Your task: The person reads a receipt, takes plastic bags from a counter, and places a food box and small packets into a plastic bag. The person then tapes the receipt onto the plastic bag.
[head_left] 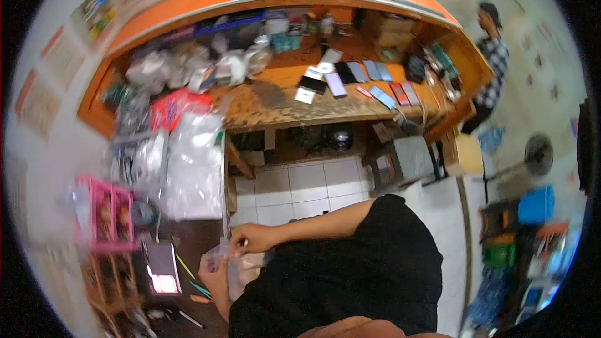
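My right hand [248, 240] is closed in a pinch at the upper edge of a clear plastic bag [234, 274]. Just below it, my left hand [216, 273] grips the same bag, its fingers bent round the near side. The bag hangs between my hands and my black shirt, which hides part of it. Whether anything lies inside cannot be made out. Beside my left hand on the dark table are a tablet-like device [161, 267], a yellow stick [186, 267] and teal-handled tool [200, 290]. A stack of clear plastic bags [195, 175] lies beyond my hands.
A pink rack [106, 216] stands at the table's left. Several phones [336, 85] lie on the worn wooden counter [250, 109]. A grey stool [410, 161] stands before it. Another person [493, 66] is at the right, near a fan [539, 154].
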{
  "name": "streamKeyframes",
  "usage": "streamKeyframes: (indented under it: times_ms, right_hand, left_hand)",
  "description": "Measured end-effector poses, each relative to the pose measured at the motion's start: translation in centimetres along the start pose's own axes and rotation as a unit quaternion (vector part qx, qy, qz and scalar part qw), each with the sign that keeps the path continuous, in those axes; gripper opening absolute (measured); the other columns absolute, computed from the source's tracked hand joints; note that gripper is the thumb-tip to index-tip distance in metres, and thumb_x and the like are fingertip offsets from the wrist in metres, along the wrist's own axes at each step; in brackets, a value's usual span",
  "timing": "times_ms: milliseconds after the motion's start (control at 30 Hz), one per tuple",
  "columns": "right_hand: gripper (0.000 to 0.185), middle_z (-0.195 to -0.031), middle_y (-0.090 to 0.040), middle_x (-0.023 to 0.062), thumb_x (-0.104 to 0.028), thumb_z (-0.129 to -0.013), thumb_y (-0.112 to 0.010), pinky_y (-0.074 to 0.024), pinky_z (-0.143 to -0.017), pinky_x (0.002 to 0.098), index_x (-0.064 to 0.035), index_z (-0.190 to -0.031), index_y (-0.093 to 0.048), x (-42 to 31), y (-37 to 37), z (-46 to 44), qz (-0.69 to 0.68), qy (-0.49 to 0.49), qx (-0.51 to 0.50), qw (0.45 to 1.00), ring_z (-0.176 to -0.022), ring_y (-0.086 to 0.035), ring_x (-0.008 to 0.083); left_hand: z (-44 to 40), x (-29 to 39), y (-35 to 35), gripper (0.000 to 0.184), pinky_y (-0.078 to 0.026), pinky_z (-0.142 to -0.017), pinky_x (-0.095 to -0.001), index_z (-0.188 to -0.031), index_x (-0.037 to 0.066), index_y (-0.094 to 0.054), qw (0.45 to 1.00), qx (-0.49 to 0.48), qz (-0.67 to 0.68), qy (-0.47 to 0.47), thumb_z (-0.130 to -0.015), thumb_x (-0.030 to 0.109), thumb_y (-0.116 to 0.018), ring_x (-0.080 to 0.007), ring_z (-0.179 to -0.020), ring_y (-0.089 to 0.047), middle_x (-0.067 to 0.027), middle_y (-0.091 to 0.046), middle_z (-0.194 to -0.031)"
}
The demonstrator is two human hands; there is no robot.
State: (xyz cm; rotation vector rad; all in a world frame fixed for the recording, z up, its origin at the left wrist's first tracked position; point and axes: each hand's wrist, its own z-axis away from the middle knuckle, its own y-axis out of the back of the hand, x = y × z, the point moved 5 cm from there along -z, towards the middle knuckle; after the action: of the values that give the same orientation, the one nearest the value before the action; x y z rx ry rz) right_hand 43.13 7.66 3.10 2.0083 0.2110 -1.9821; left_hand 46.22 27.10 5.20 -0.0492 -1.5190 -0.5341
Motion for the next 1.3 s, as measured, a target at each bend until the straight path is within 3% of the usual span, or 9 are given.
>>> streamKeyframes:
  times_ms: [200,300,533,700,900,967,1033,1100,1300]
  right_hand:
    - [0.025,-0.084,-0.073,0.0073,-0.031,-0.085,-0.080,-0.0521,-0.071,0.0341,-0.0069,-0.091,-0.076,0.5,12.2,8.8,0.074,-0.065,0.266,0.959,-0.077,-0.065,0.0154]
    - [0.029,-0.077,-0.070,0.0112,-0.034,-0.083,-0.080,-0.0500,-0.067,0.0382,-0.0056,-0.087,-0.073,-0.7,14.3,13.7,0.057,0.000,0.384,0.921,-0.070,-0.065,0.0226]
    - [0.036,-0.068,-0.059,0.0123,-0.026,-0.083,-0.081,-0.0459,-0.058,0.0350,-0.0002,-0.079,-0.056,-1.0,13.8,19.5,0.135,-0.078,0.507,0.847,-0.060,-0.057,0.0228]
    - [0.039,-0.066,-0.055,0.0054,-0.030,-0.086,-0.081,-0.0429,-0.057,0.0312,-0.0025,-0.075,-0.054,-1.1,12.1,17.4,0.125,-0.117,0.463,0.870,-0.063,-0.055,0.0133]
    - [0.027,-0.081,-0.059,-0.0046,-0.023,-0.096,-0.071,-0.0443,-0.066,0.0236,-0.0063,-0.081,-0.056,1.5,11.8,12.3,-0.256,-0.050,0.389,0.884,-0.075,-0.056,0.0073]
    - [0.016,-0.087,-0.063,-0.0021,-0.019,-0.098,-0.068,-0.0474,-0.072,0.0219,-0.0082,-0.091,-0.058,2.5,11.0,10.0,-0.448,-0.096,0.351,0.817,-0.081,-0.060,0.0075]
    - [0.014,-0.089,-0.063,-0.0019,-0.020,-0.098,-0.066,-0.0480,-0.074,0.0236,-0.0091,-0.093,-0.058,1.9,10.5,7.7,-0.472,-0.106,0.315,0.816,-0.082,-0.060,0.0089]
    - [0.011,-0.092,-0.064,-0.0015,-0.021,-0.099,-0.064,-0.0492,-0.078,0.0269,-0.0108,-0.098,-0.060,1.2,9.7,5.3,-0.514,-0.125,0.247,0.812,-0.084,-0.061,0.0117]
    - [0.017,-0.087,-0.057,-0.0022,-0.011,-0.096,-0.065,-0.0502,-0.092,0.0303,-0.0122,-0.109,-0.055,1.6,8.9,0.5,-0.529,-0.158,0.137,0.823,-0.075,-0.055,0.0111]
  left_hand:
    - [-6.3,12.2,-12.2,0.028,-0.051,-0.078,-0.0329,-0.100,0.002,-0.063,0.907,0.086,-0.218,-0.350,-0.080,0.009,-0.082,-0.0183,-0.079,-0.061,-0.0057,-0.063,-0.085]
    - [-8.1,11.7,-18.8,0.017,-0.051,-0.075,-0.0290,-0.095,0.001,-0.067,0.958,-0.208,-0.112,-0.161,-0.087,0.012,-0.077,-0.0139,-0.078,-0.063,-0.0049,-0.067,-0.086]
    - [-7.1,9.1,-26.5,0.015,-0.053,-0.076,-0.0265,-0.097,-0.001,-0.069,0.910,-0.414,-0.011,0.020,-0.092,0.013,-0.074,-0.0121,-0.083,-0.068,-0.0052,-0.072,-0.089]
    - [-7.4,5.2,-25.0,0.018,-0.056,-0.088,-0.0329,-0.104,0.001,-0.064,0.823,-0.465,0.186,0.268,-0.098,0.018,-0.066,-0.0166,-0.091,-0.068,-0.0074,-0.068,-0.099]
    - [-8.4,2.1,-21.0,0.020,-0.048,-0.105,-0.0360,-0.115,0.003,-0.058,0.781,-0.409,0.355,0.312,-0.106,0.019,-0.052,-0.0191,-0.110,-0.062,-0.0087,-0.065,-0.114]
    - [-8.1,1.3,-18.9,0.019,-0.049,-0.104,-0.0381,-0.114,0.002,-0.059,0.742,-0.302,0.475,0.364,-0.105,0.017,-0.052,-0.0212,-0.111,-0.062,-0.0092,-0.066,-0.115]
    - [-8.3,-1.4,-17.1,0.022,-0.048,-0.105,-0.0400,-0.115,0.001,-0.060,0.695,-0.310,0.542,0.357,-0.105,0.018,-0.051,-0.0225,-0.114,-0.062,-0.0091,-0.066,-0.115]
    - [-8.2,-0.7,-14.8,0.024,-0.048,-0.104,-0.0398,-0.112,0.002,-0.061,0.756,-0.196,0.519,0.348,-0.105,0.022,-0.051,-0.0227,-0.113,-0.062,-0.0092,-0.066,-0.114]
    - [-11.5,-4.7,-8.4,0.023,-0.050,-0.092,-0.0410,-0.112,0.007,-0.058,0.785,-0.232,0.545,0.183,-0.105,0.026,-0.049,-0.0220,-0.104,-0.063,-0.0083,-0.066,-0.113]
